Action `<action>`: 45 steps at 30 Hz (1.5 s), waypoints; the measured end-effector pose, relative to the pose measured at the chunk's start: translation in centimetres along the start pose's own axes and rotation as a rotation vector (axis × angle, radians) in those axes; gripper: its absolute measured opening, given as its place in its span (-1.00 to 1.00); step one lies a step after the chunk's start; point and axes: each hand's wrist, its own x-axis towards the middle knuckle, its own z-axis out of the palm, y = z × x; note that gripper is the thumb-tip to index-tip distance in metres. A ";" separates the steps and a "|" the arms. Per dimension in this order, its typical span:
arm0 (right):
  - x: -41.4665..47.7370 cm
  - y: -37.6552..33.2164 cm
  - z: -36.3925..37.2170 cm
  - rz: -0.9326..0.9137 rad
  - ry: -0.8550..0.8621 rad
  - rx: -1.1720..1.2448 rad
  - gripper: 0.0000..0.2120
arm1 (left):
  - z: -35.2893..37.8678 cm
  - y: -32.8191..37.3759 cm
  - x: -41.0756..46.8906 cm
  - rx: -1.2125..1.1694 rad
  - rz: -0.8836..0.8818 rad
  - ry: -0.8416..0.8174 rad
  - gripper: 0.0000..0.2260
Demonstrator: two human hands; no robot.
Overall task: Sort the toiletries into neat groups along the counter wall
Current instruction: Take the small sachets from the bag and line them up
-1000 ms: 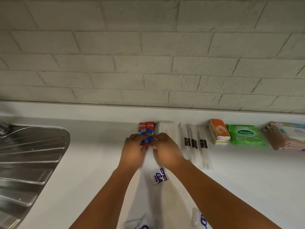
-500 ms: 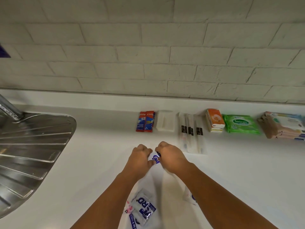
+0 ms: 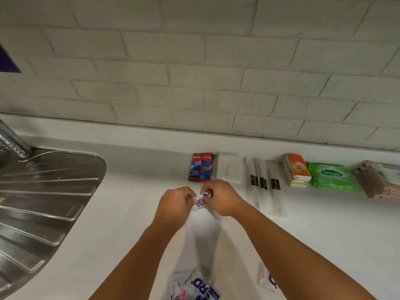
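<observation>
A small white packet with blue letters (image 3: 200,203) sits right between the two hands. The left hand (image 3: 175,205) pinches one side and the right hand (image 3: 223,198) pinches the other, fingers curled tight. A blurry white strip (image 3: 202,239) runs back from it, between the wrists, to more white and blue packets (image 3: 201,286). Just past the fingertips, two red toothpaste boxes (image 3: 201,167) lie by the wall. It looks like a packet coming off the strip, so pull slowly, then lay it flat in its own bunch near the boxes.
</observation>
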 end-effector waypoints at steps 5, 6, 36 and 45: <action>4.9 -3.5 -1.0 0.008 0.115 0.160 -0.85 | -3.5 -2.1 4.3 -0.182 -0.072 0.069 -0.97; 6.0 -3.9 -1.0 0.049 0.165 0.244 -0.83 | -4.1 -2.4 5.5 -0.170 -0.081 0.053 -0.94; 16.0 -2.3 3.6 -0.046 0.265 -0.480 -0.75 | -0.9 -6.4 17.6 -0.075 -0.306 0.114 -0.84; 8.8 -2.8 0.1 -0.047 0.377 -0.199 -0.73 | -1.8 -4.1 13.4 -0.126 -0.164 0.228 -0.83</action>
